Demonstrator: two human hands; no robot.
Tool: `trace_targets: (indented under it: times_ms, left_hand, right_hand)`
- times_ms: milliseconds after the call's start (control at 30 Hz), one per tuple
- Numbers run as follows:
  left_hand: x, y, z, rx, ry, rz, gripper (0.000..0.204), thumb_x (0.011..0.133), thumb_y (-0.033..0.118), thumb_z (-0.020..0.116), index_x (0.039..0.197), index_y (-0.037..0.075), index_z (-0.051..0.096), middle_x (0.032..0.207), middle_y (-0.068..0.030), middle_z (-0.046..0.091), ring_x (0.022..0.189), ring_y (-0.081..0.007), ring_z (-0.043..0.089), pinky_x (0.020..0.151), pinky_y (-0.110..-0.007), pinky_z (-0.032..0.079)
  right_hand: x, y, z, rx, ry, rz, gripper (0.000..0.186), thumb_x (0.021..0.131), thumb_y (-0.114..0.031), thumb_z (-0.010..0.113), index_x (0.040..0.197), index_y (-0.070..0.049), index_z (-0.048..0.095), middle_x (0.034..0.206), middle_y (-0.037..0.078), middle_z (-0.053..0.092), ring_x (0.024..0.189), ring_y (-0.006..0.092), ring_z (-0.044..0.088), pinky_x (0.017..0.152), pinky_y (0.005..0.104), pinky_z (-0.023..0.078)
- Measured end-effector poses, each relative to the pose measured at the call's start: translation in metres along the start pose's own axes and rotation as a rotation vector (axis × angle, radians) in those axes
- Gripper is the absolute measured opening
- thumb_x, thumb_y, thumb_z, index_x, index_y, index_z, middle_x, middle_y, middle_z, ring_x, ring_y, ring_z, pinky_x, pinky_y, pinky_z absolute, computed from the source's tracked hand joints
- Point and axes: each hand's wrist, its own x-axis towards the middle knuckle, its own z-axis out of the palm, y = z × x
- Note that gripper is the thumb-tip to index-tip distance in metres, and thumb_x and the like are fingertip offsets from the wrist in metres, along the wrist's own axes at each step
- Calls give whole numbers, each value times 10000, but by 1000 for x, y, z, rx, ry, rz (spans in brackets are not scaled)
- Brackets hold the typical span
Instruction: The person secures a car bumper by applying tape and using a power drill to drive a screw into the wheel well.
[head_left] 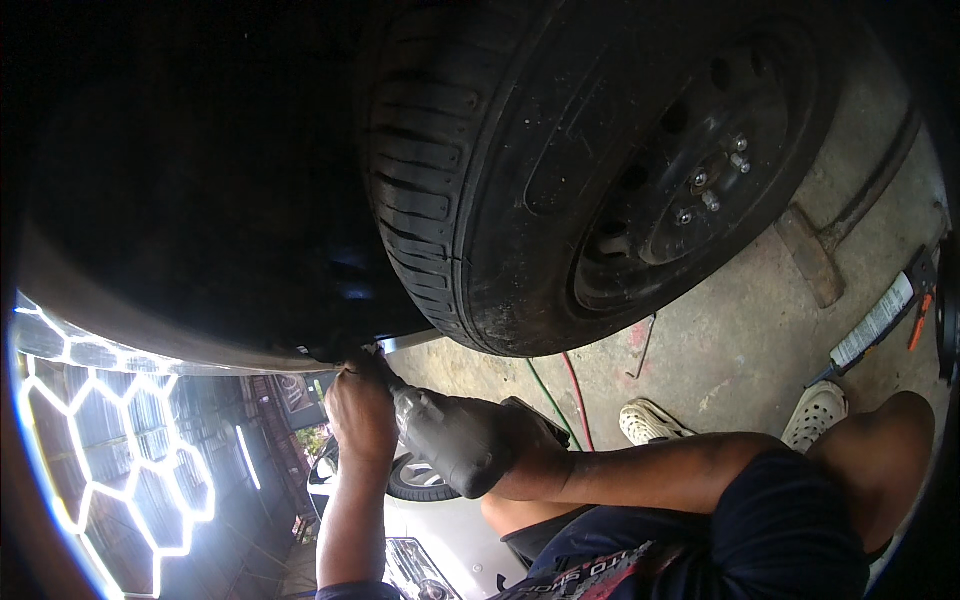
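Note:
In my right hand (530, 468) is a dark grey, pistol-shaped power tool (445, 435); my fingers wrap its handle, partly hidden behind its body. Its narrow nose points up and left to the lower edge of a dark wheel arch (200, 250). At that edge my left hand (360, 408) is closed next to the tool's nose. Whatever its fingers pinch there is hidden or too small to name. Just above both hands is a black tire (430, 190) with worn-looking tread, mounted on a dark steel wheel (700, 200) with several shiny lug nuts.
On the concrete floor lie a hammer (815, 255), a caulking gun (880, 320) with a tube in it, and a bent metal rod (645, 345). Red and green hoses (572, 390) run behind the tool. Another car (450, 540) stands behind me; hexagonal lights (120, 430) glow at left.

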Motion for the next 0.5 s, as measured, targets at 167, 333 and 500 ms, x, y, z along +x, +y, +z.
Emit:
trace_targets:
  times_ms: [167,333,500]
  left_hand:
    - [0,-5,5,31,-24,-34,205,1021,191,555,1020,-6,612,740,-253,687,708,-416,716,590,-492,544]
    - [3,2,-7,36,-78,2,209,1014,193,559,1051,-9,599,741,-242,689,719,-421,716,593,-506,544]
    - [2,-3,-1,35,-83,-23,205,999,189,573,1038,-11,595,740,-236,690,732,-419,720,603,-500,551]
  right_hand:
    - [-1,-2,4,50,20,29,598,902,-349,800,1337,1,588,1262,239,684,1173,347,701,1039,431,563]
    - [-2,0,7,95,25,125,632,872,-358,829,1341,-11,586,1246,226,691,1170,348,698,1041,441,560]
    - [3,-7,-3,101,-37,167,719,850,-406,845,1375,-13,552,1280,223,673,1231,340,664,1087,450,526]
